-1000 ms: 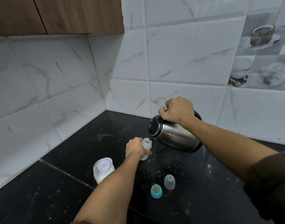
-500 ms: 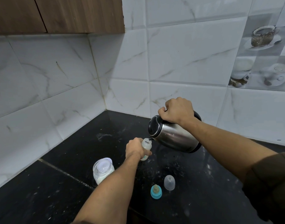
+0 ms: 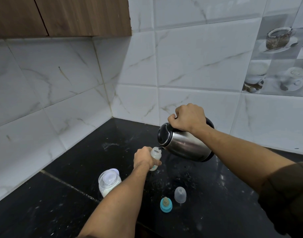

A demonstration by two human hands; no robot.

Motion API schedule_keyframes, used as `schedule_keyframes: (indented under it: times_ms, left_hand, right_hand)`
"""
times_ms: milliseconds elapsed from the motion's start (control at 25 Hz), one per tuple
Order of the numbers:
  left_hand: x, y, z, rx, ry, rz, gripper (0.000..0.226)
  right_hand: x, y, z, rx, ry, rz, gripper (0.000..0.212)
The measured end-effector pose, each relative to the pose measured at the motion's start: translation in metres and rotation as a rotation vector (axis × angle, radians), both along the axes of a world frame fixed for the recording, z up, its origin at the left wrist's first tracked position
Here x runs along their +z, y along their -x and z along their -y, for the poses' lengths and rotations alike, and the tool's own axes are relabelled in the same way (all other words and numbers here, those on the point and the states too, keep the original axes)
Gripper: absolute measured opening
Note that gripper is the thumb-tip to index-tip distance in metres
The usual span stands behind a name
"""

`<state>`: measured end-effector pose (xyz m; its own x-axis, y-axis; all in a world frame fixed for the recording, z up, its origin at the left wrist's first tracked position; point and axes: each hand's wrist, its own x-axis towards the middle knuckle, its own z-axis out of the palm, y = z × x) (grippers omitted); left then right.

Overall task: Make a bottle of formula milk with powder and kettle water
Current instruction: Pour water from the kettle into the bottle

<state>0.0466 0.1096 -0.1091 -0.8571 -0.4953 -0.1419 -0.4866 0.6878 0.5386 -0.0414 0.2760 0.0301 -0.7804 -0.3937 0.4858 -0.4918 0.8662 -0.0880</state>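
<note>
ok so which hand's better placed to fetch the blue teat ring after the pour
Probably right. The left hand grips the bottle, which needs steadying; the right hand holds only the kettle, and the blue teat ring lies between both arms.

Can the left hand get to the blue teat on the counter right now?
Probably not yet: the left hand grips the bottle at the kettle spout. The teat lies uncovered nearby, nothing on it.

Mount: on my head, wide-angle.
Facing: forward and down at the kettle, tiled wall corner behind it.
Nearness: close over the table beneath the kettle.
</note>
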Motion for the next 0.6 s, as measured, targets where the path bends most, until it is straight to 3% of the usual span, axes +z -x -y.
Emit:
schedule_keyframes:
  times_ms: [320,600]
  left_hand:
    - [-0.001,0.0,-0.001,0.011,-0.01,-0.016,0.052]
    - [-0.002,0.001,0.001,0.047,-0.159,-0.128,0.052]
  right_hand:
    - [-0.002,0.001,-0.001,-0.009,0.032,0.013,0.038]
    - [-0.015,0.014,-0.018,-0.07,0.304,0.111,0.037]
